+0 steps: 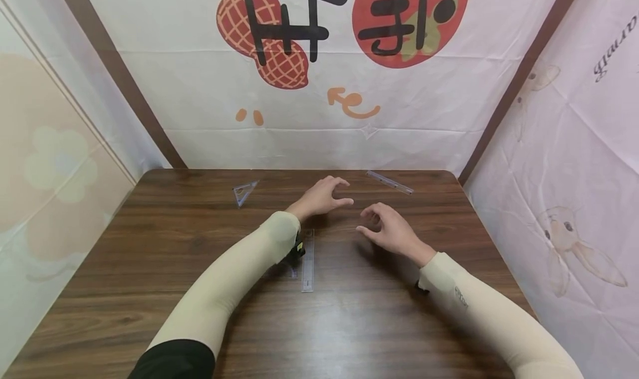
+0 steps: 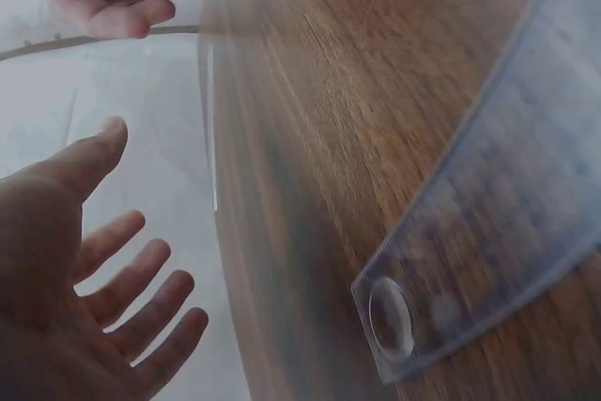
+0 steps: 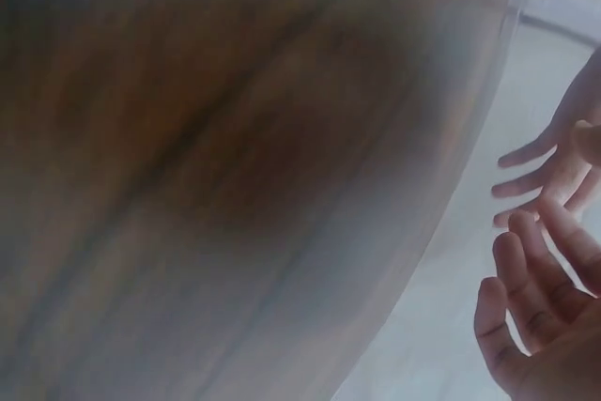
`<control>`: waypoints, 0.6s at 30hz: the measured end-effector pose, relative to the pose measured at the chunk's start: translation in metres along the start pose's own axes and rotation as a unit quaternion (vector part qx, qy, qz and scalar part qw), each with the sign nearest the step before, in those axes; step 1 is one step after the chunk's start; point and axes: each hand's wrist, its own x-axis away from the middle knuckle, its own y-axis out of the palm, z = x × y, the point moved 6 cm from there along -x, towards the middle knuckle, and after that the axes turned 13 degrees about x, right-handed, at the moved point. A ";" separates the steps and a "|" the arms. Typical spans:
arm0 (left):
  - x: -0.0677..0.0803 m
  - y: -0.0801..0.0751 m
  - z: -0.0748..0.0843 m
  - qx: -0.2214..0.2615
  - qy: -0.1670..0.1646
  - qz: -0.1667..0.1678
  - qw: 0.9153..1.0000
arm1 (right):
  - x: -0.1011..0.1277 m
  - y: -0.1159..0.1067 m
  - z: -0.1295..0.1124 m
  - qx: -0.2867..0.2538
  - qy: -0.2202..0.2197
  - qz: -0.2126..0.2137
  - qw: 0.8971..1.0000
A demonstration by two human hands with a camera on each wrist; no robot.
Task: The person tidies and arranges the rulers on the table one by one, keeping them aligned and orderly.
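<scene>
Dark wood table (image 1: 150,268) is carrying three clear plastic drawing tools. Far left near the back edge, a small clear set square (image 1: 244,192) is lying flat, well apart from both hands. Next over, the left hand (image 1: 321,197) is hovering above the table middle, fingers (image 1: 340,182) loosely spread and slightly curled, holding nothing; left wrist view is showing the same, palm open and fingers fanned. Under the left forearm, a clear straight ruler (image 1: 308,260) is lying flat on the table, running roughly toward the person, partly covered by the sleeve (image 1: 239,273); in the left wrist view its end with a round hole is showing close up (image 2: 488,251). Right hand (image 1: 391,232) is hovering just beside the left hand, not touching it, fingers relaxed and half curled, gripping nothing. Further right at the back edge, a second clear ruler (image 1: 390,182) is lying at a slant, beyond both hands. Right wrist view is blurry, showing only tabletop and fingers.
</scene>
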 end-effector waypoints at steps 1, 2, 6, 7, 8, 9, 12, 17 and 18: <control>-0.002 0.001 0.000 -0.002 -0.002 0.005 1.000 | -0.001 -0.001 0.004 -0.002 0.002 0.003 1.000; -0.005 0.002 0.000 -0.004 -0.005 0.010 1.000 | -0.003 -0.002 0.008 -0.003 0.004 0.006 1.000; -0.015 0.006 0.000 -0.012 -0.017 0.024 0.999 | -0.008 -0.005 0.025 0.002 0.016 0.017 1.000; -0.018 0.008 0.000 -0.013 -0.018 0.027 0.999 | -0.009 -0.005 0.029 0.005 0.020 0.019 1.000; -0.020 0.010 0.000 -0.013 -0.019 0.028 0.999 | -0.010 -0.006 0.034 0.010 0.024 0.020 0.999; -0.022 0.012 -0.001 -0.014 -0.020 0.029 0.999 | -0.011 -0.006 0.038 0.015 0.029 0.021 0.999; -0.029 0.017 -0.001 -0.013 -0.021 0.032 0.999 | -0.015 -0.010 0.051 0.026 0.044 0.024 0.998; -0.040 0.022 -0.002 -0.001 -0.027 0.038 0.999 | -0.022 -0.017 0.072 0.046 0.078 0.024 0.996; -0.041 0.023 -0.001 0.003 -0.028 0.039 0.999 | -0.023 -0.017 0.076 0.049 0.086 0.022 0.995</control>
